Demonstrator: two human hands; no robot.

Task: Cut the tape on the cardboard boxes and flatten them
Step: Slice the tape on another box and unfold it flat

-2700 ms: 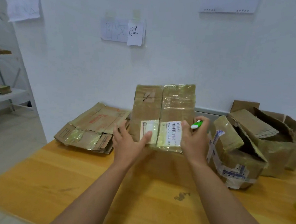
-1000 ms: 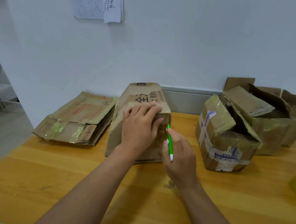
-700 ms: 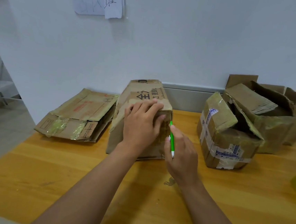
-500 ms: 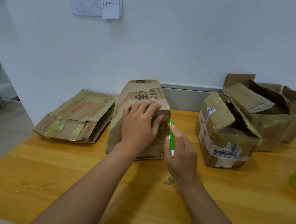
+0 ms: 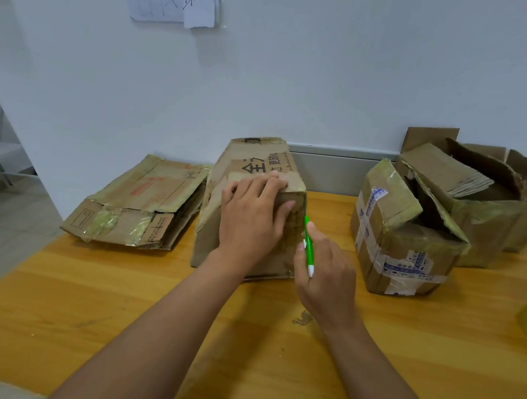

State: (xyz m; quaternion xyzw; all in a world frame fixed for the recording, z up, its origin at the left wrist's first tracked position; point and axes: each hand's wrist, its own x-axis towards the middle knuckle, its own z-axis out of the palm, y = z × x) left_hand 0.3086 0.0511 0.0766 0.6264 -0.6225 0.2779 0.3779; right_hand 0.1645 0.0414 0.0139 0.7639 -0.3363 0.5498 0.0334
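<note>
Cardboard box [image 5: 251, 179] mid-table, pinned under left hand [image 5: 250, 217], fingers spread flat to stop sliding; green cutter [image 5: 308, 247] pinched in right hand [image 5: 325, 279], tip at right edge, likely for the tape seam.

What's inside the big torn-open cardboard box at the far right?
The torn-open cardboard box holds a stack of flattened cardboard sheets, tilted, its layered edges showing. Whatever lies beneath the stack is hidden by it and the box walls.

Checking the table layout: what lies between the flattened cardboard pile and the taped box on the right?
In the head view, the box being cut, with both hands on it: left hand pressing, right hand holding a green cutter.
</note>
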